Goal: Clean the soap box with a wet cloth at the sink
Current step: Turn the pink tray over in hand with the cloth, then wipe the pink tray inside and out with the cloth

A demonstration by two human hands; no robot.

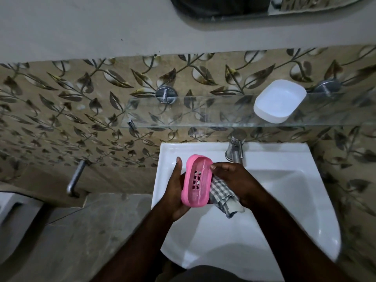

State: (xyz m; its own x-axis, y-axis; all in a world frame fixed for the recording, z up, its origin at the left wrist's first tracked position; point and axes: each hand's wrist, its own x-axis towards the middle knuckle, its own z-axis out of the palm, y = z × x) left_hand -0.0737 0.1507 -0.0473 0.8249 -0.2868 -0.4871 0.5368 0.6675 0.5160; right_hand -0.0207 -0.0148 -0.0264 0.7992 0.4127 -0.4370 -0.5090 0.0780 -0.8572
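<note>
Both busy: left hand (176, 193) grips pink soap box (197, 197), right hand (234, 179) holds checked cloth (222, 197).

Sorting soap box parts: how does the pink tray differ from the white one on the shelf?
The pink tray has drain holes in its floor; the white tray shows a plain floor. The left hand grips the pink tray over the sink, with the right hand's checked cloth beside it; the white tray rests untouched on the glass shelf. Both are rounded oblongs.
</note>
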